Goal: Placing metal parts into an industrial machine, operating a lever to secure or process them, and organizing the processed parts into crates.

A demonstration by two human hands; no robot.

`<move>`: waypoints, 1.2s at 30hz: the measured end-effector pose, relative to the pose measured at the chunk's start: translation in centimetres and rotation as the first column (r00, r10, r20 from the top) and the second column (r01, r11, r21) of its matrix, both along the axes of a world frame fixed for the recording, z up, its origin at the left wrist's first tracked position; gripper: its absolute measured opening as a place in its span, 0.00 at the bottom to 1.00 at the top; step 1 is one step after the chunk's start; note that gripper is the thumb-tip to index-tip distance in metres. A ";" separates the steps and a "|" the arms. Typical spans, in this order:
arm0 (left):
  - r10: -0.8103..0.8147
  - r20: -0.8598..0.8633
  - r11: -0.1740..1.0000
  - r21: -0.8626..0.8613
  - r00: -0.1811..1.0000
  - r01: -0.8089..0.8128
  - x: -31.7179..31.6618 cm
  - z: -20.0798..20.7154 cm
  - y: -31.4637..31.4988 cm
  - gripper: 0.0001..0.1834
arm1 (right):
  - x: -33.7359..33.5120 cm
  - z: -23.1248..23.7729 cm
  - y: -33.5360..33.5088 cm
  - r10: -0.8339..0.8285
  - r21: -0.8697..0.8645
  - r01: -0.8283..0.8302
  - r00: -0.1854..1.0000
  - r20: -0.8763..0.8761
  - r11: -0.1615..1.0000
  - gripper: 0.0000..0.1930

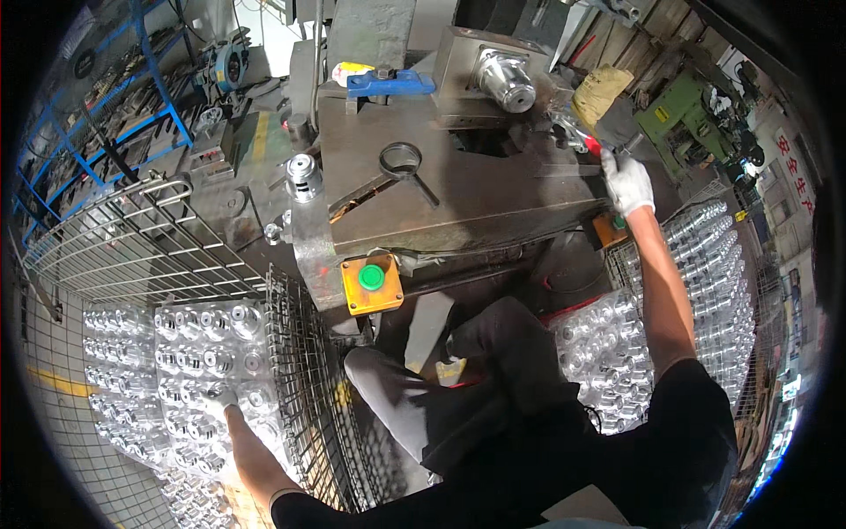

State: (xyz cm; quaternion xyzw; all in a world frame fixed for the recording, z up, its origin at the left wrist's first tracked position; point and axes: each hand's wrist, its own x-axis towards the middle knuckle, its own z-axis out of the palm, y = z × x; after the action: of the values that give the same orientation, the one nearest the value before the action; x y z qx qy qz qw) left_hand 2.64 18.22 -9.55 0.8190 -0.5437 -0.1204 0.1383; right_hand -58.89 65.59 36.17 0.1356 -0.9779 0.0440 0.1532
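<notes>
In a white glove, my right hand (627,183) is closed around a tool with a red handle (592,145), whose far end is blurred near the metal fixture. My left hand (220,398), also gloved, reaches down among shiny metal cup-shaped parts (210,360) in the left wire cage; its fingers are mostly hidden, and whether it grips one I cannot tell. One similar metal part (509,81) is seated on the block-shaped fixture (458,66) at the far side of the bench. Another metal part (302,175) stands at the bench's left side.
A ring with a handle (401,161) lies on the steel bench (370,220). Behind it is a blue tool (388,84). A yellow box with a green button (371,278) hangs at the front. Wire cage walls (304,379) flank my left arm; more parts (705,256) fill the right cage.
</notes>
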 end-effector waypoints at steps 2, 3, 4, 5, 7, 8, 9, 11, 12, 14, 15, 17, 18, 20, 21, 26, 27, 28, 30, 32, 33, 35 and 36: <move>-0.030 0.140 0.993 -0.109 0.990 0.045 0.3 -1.4 0.0 0.40 | 2.4 -0.9 -0.1 0.172 -0.220 -0.163 0.985 0.021 0.962 0.24; -0.032 0.145 0.992 -0.112 0.989 0.049 0.4 -1.4 0.2 0.40 | 3.7 -1.8 -1.3 0.324 -0.386 -0.296 0.946 0.008 0.874 0.25; 0.013 0.096 0.986 -0.166 0.995 0.003 0.7 -1.3 0.5 0.39 | 4.8 -2.7 -3.4 0.365 -0.477 -0.294 0.929 0.061 0.828 0.27; 0.062 0.047 0.975 -0.217 0.997 -0.051 1.2 -0.8 1.0 0.39 | 5.7 -3.9 -5.7 0.415 -0.566 -0.286 0.903 0.110 0.773 0.31; 0.065 -0.181 0.966 -0.235 0.981 -0.108 -2.6 2.8 3.1 0.36 | 0.7 -8.9 -8.7 0.547 -0.791 -0.398 0.831 -0.097 0.464 0.39; 0.075 -0.233 0.946 -0.290 0.970 -0.143 0.2 2.5 3.4 0.36 | -1.4 -9.9 -11.2 0.471 -0.830 -0.300 0.881 -0.052 0.470 0.40; 0.081 -0.281 0.923 -0.342 0.956 -0.178 3.0 1.9 3.8 0.36 | -3.3 -10.4 -13.8 0.394 -0.860 -0.197 0.919 0.006 0.471 0.42; 0.106 -0.389 0.959 -0.204 0.915 -0.197 -3.4 7.4 7.2 0.35 | -7.7 -9.0 -14.5 0.399 -0.862 -0.380 0.886 -0.235 0.336 0.38; 0.089 -0.476 0.931 -0.273 0.875 -0.243 -1.0 7.2 8.9 0.31 | -7.4 -8.0 -17.1 0.361 -0.970 -0.103 0.932 -0.017 0.221 0.37; 0.029 -0.567 0.902 -0.340 0.823 -0.266 -1.0 8.2 11.5 0.28 | -11.1 -7.1 -19.1 0.324 -0.979 0.182 0.924 0.203 0.094 0.35; 0.009 -0.848 0.942 -0.171 0.530 -0.290 -4.1 10.7 13.2 0.26 | -16.3 -8.7 -18.3 0.288 -0.990 0.098 0.950 0.125 0.105 0.36; -0.169 -0.966 0.981 -0.184 0.196 -0.059 -2.6 11.0 16.7 0.27 | -15.7 -10.1 -19.2 0.302 -0.991 0.046 0.950 0.082 0.124 0.36; -0.173 -0.951 0.973 -0.205 0.255 -0.105 -0.7 9.5 17.4 0.27 | -12.7 -9.9 -20.3 0.190 -0.999 0.031 0.981 0.037 0.037 0.37; -0.138 -0.954 0.966 -0.188 0.265 -0.176 -1.8 11.4 20.1 0.29 | -4.8 -7.5 -19.6 0.052 -0.990 0.027 0.998 0.021 -0.136 0.34; -0.153 -0.954 0.964 -0.202 0.258 -0.174 -2.8 11.8 20.6 0.29 | -5.2 -8.4 -18.0 0.233 -0.988 0.058 0.972 0.023 -0.146 0.24; -0.398 -0.905 0.915 -0.380 -0.148 -0.137 -6.8 15.7 23.0 0.32 | 2.7 -9.6 -12.8 0.503 -0.945 -0.321 0.807 -0.310 -0.069 0.31; -0.446 -0.884 0.895 -0.437 -0.139 -0.092 -6.7 15.9 23.2 0.32 | 3.7 -10.1 -12.2 0.504 -0.949 -0.306 0.809 -0.303 -0.079 0.31; -0.484 -0.850 0.873 -0.485 -0.208 -0.050 -7.1 16.7 23.7 0.33 | 5.7 -9.7 -11.4 0.495 -0.941 -0.258 0.801 -0.335 -0.218 0.33; -0.447 -0.861 0.886 -0.463 -0.243 0.009 -8.3 17.8 25.0 0.34 | 7.1 -10.6 -9.9 0.475 -0.929 -0.233 0.807 -0.350 -0.288 0.40; -0.606 -0.793 0.788 -0.588 0.060 0.185 -10.3 19.3 26.7 0.32 | 8.0 -10.7 -7.8 0.491 -0.921 -0.226 0.791 -0.364 -0.319 0.39; -0.770 -0.577 0.637 -0.659 0.273 0.400 -10.7 19.2 27.2 0.32 | 8.4 -10.6 -6.7 0.512 -0.910 -0.226 0.767 -0.386 -0.348 0.38; -0.255 -0.856 0.925 -0.352 -0.450 0.146 -11.9 20.4 27.8 0.29 | 8.2 -10.9 -4.6 0.495 -0.922 -0.264 0.784 -0.376 -0.282 0.38; -0.235 -0.835 0.907 -0.373 -0.497 0.197 -12.7 20.5 28.2 0.29 | 7.9 -11.1 -3.7 0.484 -0.928 -0.317 0.792 -0.373 -0.197 0.39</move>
State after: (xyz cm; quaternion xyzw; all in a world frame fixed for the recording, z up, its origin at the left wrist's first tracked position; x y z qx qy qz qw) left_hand -10.02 46.43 10.97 0.1908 -0.3345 -0.7704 0.5082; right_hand -50.97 61.91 25.04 0.2852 -0.5520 0.7742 0.1206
